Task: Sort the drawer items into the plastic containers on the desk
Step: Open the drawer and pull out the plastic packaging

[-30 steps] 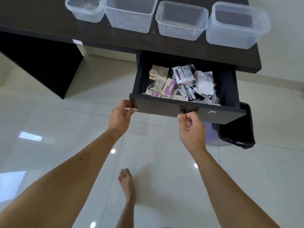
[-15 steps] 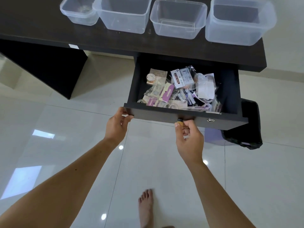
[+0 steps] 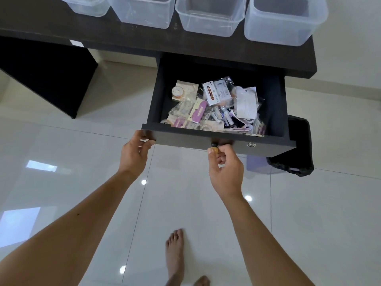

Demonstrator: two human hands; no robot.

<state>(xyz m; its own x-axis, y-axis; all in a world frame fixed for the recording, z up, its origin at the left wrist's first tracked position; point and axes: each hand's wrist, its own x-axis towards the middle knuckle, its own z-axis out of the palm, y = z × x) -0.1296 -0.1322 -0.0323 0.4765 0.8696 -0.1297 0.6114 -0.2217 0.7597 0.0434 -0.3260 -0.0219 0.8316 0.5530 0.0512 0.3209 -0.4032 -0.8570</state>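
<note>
The drawer (image 3: 216, 139), dark like the counter (image 3: 103, 36) it hangs under, stands pulled out at the counter's right end and holds a loose heap of small packaged things: a white pack marked "STICKY NOTE" (image 3: 216, 92), a round tape roll (image 3: 177, 92) in a clear bag at the back left, a purple card pack (image 3: 198, 111), several small batteries (image 3: 222, 117), and a white paper tag (image 3: 246, 104) to the right; the full count of the heap cannot be told. On the counter above sit four clear plastic containers in a row, all cut off by the top edge: the smallest (image 3: 88, 7) on the left, then a deeper one (image 3: 142, 13), then a third (image 3: 208, 19) just over the drawer, and the fourth (image 3: 280, 23) near the counter's right corner. The room has a glossy white tiled floor (image 3: 309, 213) that mirrors ceiling lights and windows, and a black bin (image 3: 294, 149) stands on it to the right, partly behind the drawer. The left hand (image 3: 135, 154) grips the drawer front's left corner, fingers curled under its edge. The right hand (image 3: 225, 169) pinches the small dark knob (image 3: 214, 144) in the middle of the drawer front. Two bare feet show on the tiles below, the nearer one (image 3: 175, 256) between the forearms.
</note>
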